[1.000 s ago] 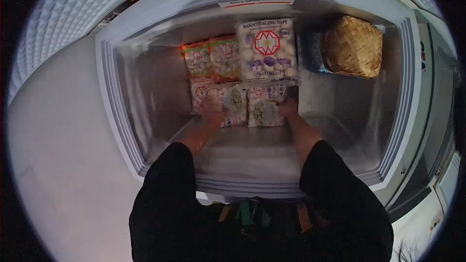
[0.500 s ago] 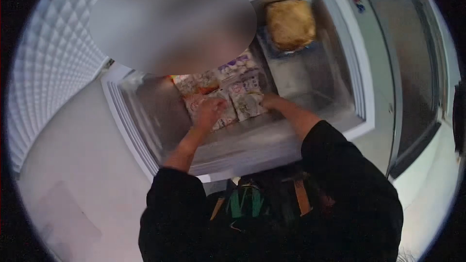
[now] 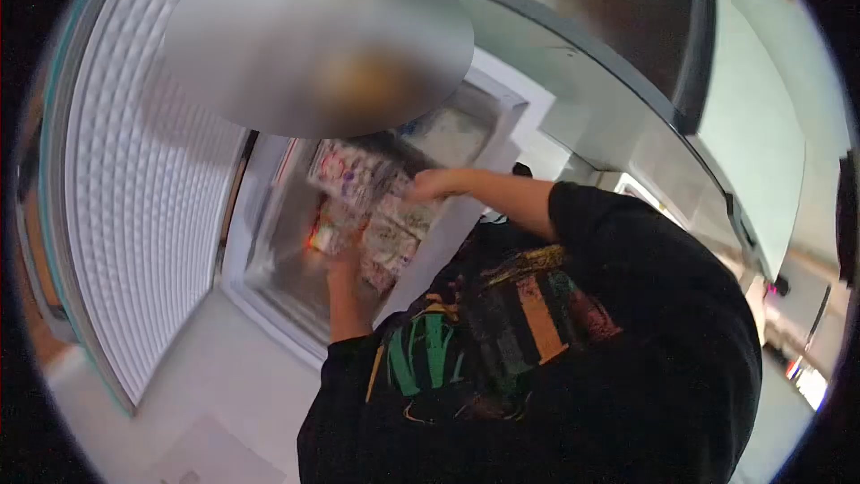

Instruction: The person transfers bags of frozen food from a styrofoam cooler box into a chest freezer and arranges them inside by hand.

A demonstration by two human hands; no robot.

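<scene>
Both my hands reach down into a chest freezer (image 3: 246,255) where several printed plastic bags of food lie together. My right hand (image 3: 434,184) is closed at the right side of the group, its fingers on the edge of a clear bag. Left of those fingers, a bag with red and purple print (image 3: 345,170) lies tilted. My left hand (image 3: 344,257) is low at the left, against a bag with an orange corner (image 3: 324,231); its fingers are smeared by motion. Beside it lie a pale bag (image 3: 387,246) and another pale bag (image 3: 410,213).
A white ribbed panel (image 3: 179,188) rises along the left. A grey blurred patch hides the freezer's far part. A dark-windowed cabinet (image 3: 573,0) stands beyond it. My black shirt (image 3: 537,350) is close to the freezer's near rim.
The view has turned, so the freezer now slants and the brown block slips under the blur. The purple-printed bag looks shifted; my right hand is higher in view, my left lower.
</scene>
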